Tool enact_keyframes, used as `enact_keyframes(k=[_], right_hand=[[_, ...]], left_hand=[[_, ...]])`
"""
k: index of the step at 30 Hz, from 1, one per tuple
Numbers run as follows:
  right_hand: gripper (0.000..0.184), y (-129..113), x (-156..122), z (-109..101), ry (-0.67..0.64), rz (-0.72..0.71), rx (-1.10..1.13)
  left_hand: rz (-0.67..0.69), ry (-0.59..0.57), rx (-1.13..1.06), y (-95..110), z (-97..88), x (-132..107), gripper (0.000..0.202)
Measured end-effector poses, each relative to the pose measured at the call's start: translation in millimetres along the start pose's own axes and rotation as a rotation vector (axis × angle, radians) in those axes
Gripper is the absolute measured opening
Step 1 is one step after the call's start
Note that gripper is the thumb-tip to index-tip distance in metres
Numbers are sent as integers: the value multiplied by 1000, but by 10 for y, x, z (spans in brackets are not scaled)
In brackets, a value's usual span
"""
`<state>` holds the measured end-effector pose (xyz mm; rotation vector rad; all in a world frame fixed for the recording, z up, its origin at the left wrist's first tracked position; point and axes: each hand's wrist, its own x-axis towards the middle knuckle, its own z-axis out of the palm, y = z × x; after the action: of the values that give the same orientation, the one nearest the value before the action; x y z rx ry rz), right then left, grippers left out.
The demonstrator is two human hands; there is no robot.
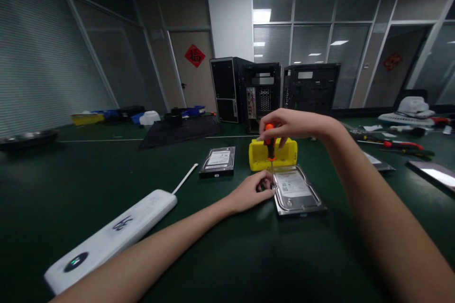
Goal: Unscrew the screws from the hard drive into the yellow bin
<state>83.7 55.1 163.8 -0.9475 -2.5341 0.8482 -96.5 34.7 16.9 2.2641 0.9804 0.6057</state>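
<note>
A silver hard drive (296, 190) lies flat on the green table in front of me. My right hand (288, 125) is closed on the orange and black handle of a small screwdriver (270, 144), held upright with its thin shaft pointing down at the drive's near left corner. My left hand (253, 190) rests on the table against that same left edge, with its fingers pinched by the screwdriver tip. What the fingers pinch is hidden. A yellow plastic tray (289, 150) stands just behind the drive.
A second hard drive (218, 161) lies to the left. A white power strip (110, 237) with a cord stretches across the near left. Two open computer cases (261, 94) stand at the back. Pliers and red-handled tools (403, 145) lie at the right, beside a flat panel (435, 174).
</note>
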Motion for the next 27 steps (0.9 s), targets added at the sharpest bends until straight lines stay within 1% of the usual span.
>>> enact_keyframes(k=[2, 4, 7, 9, 11, 15, 17, 20, 25, 27], right_hand=[[28, -21, -42, 9, 18, 77, -28], [30, -23, -76, 15, 54, 160, -10], [25, -7, -109, 6, 61, 211, 33], [19, 3, -121, -12, 33, 195, 37], [14, 11, -124, -30, 3, 144, 38], [14, 16, -89, -24, -31, 35, 41], [17, 16, -53, -1, -33, 18, 36], [25, 19, 1, 40, -8, 30, 23], [44, 22, 9, 56, 97, 118, -17], [47, 17, -15, 37, 124, 160, -51]], left_hand=[[1, 3, -1, 1, -3, 0, 20], [-2, 5, -3, -3, -4, 2, 20], [-17, -2, -11, -8, -4, 6, 20], [-22, -9, -17, -7, -4, 8, 20], [-24, -12, -22, -2, -7, 10, 19], [-32, -4, -19, 20, -15, 12, 18], [-35, -7, -16, 31, -17, 11, 18], [-36, -9, -9, 35, -14, 12, 18], [-26, -2, -15, 12, -7, 19, 18], [-25, 2, -19, 5, -8, 22, 19]])
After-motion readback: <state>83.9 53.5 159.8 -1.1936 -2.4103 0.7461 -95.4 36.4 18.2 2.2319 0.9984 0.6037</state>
